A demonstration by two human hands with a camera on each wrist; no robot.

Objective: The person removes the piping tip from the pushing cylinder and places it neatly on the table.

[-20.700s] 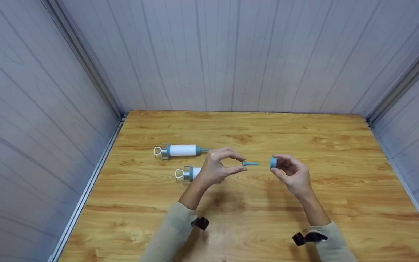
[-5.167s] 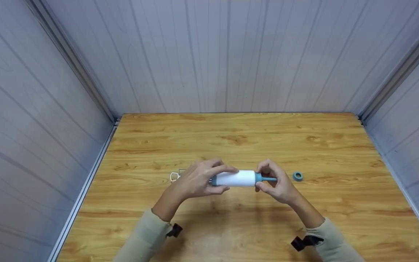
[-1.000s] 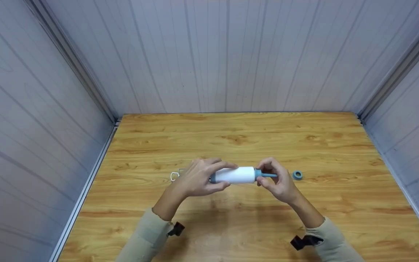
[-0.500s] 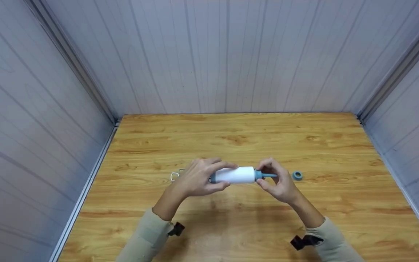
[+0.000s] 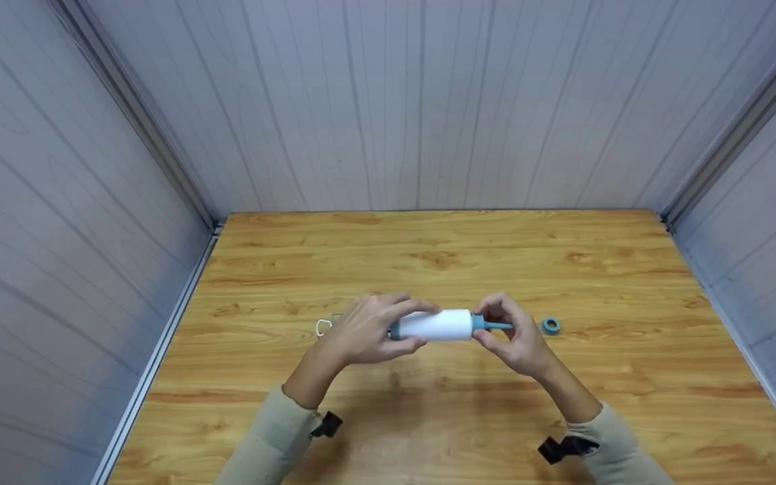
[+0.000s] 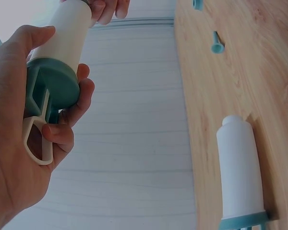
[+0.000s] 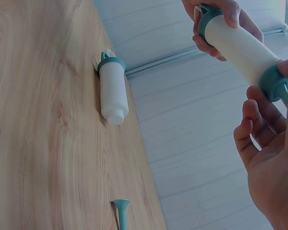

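My left hand (image 5: 364,331) grips the back part of a big plastic syringe (image 5: 445,325) with a white barrel, held level above the table. In the left wrist view its teal rear collar (image 6: 53,84) and pale pull handle (image 6: 38,141) sit within the palm and fingers. At the front end, my right hand (image 5: 519,340) pinches the teal nozzle cap (image 7: 273,81) with thumb and forefinger. The slim nozzle tip (image 5: 499,326) points right, toward that palm. The right hand's other fingers (image 7: 261,117) are loosely bent, off the barrel.
A second syringe (image 7: 114,91), without a nozzle, lies on the wooden table (image 5: 428,263); in the head view my left hand covers all but its handle (image 5: 324,327). A loose teal nozzle (image 6: 217,45) lies nearby. Further right sits a teal ring (image 5: 550,326).
Since the oldest frame, the loose nozzle and the ring have gone from my hands to the table, and a syringe has been picked up. Over the last second, the hands have hardly moved.
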